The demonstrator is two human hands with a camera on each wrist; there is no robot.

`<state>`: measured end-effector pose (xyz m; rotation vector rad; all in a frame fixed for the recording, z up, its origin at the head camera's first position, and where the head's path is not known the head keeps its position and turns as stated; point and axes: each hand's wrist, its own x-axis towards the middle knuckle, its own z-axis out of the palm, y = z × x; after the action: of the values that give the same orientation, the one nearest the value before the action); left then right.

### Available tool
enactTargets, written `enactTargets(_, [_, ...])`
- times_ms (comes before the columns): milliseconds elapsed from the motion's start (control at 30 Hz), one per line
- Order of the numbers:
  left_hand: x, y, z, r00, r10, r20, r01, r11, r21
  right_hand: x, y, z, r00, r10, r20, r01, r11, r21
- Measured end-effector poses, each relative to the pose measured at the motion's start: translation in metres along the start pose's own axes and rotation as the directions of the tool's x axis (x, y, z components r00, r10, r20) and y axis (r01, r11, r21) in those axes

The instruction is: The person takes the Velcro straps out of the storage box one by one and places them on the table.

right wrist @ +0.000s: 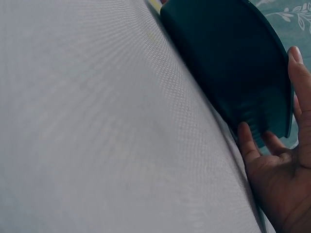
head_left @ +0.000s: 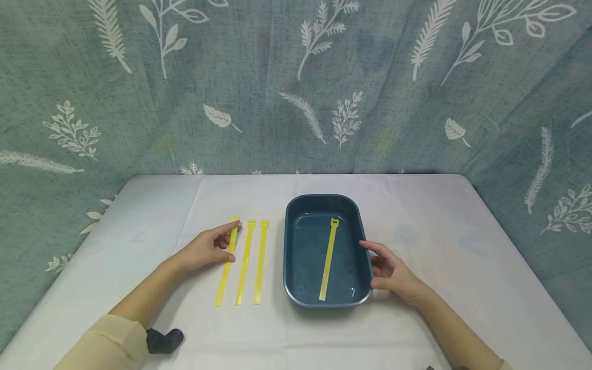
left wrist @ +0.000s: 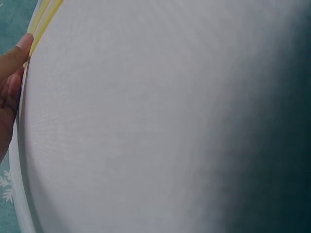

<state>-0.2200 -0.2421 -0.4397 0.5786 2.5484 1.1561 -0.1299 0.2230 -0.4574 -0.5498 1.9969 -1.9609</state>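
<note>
Three yellow cable straps with slotted heads lie side by side on the white cloth in the head view. My left hand [head_left: 208, 249] is over the leftmost cable strap [head_left: 223, 285], thumb and forefinger spread apart along it. Beside it are the middle cable strap [head_left: 244, 267] and the right-hand cable strap [head_left: 261, 264]. Another cable strap [head_left: 328, 264] lies inside a dark blue-green rectangular box [head_left: 296, 288]. My right hand [head_left: 395, 275] holds the box at its right side. In the right wrist view, fingers [right wrist: 248, 141] touch the outer wall, with another fingertip at the rim.
White cloth [head_left: 416, 216] covers the table, and a patterned leaf curtain [head_left: 259, 61] hangs behind it. By the left sleeve sits a dark wrist-worn device [head_left: 165, 341]. The left wrist view shows mostly cloth, with the left hand at its edge.
</note>
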Motion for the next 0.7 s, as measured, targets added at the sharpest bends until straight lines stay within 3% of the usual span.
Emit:
enactTargets(167, [-0.0002,0.0007,-0.0011,0.998,-0.016,-0.053,0.019,0.997,0.073,0.0006,-0.0016,0.0004,1.000,0.005,-0.003,-0.005,1.000,-0.003])
enactTargets(467, [-0.0009,-0.0003,-0.0007,0.996,-0.067,-0.052,0.072,0.993,0.091,0.0003,-0.0018,0.0011,1.000,0.010,-0.009,-0.010,1.000,-0.014])
enactTargets(700, [-0.0003,-0.0015,0.0000,0.997,-0.060,-0.052,0.065,0.994,0.090,0.0005,-0.0012,0.0009,1.000,0.002,-0.008,-0.002,1.000,-0.010])
